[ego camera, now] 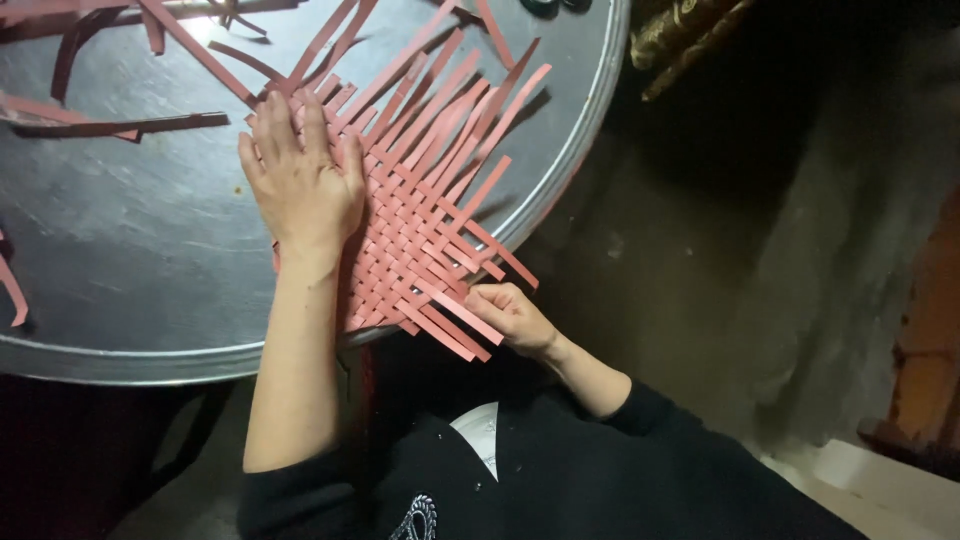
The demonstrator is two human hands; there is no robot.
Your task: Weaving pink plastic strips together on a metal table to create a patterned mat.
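Head view is showing a woven mat (420, 215) of pink strips overhanging the round metal worktop's (120, 260) lower-right rim, with bare metal spreading leftward. Left hand (300, 185) is pressing it flat, fingers spread; right hand (512, 315) is pinching a strip end (455, 305) at centre frame, fingers closed.

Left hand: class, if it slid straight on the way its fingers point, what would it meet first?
Probably the loose pink strip crossing beyond the left hand, on the round metal table.
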